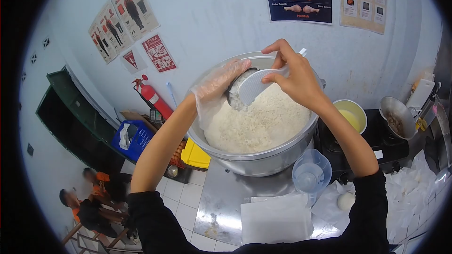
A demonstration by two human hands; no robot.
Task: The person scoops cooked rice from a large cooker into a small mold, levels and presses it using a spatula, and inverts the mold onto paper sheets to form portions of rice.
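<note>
The left hand grasps a rice-filled dark bowl; the right hand's grip pinches a paddle; seemingly one rice mound is done; plenty is left in the pot.

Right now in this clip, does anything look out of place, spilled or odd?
Mainly the papers at right: they lie loose and overlapping, unlike the neater stack near the pot. Also uneven: the left hand wears a clear glove; the right hand is bare. No clear spill shows.
</note>
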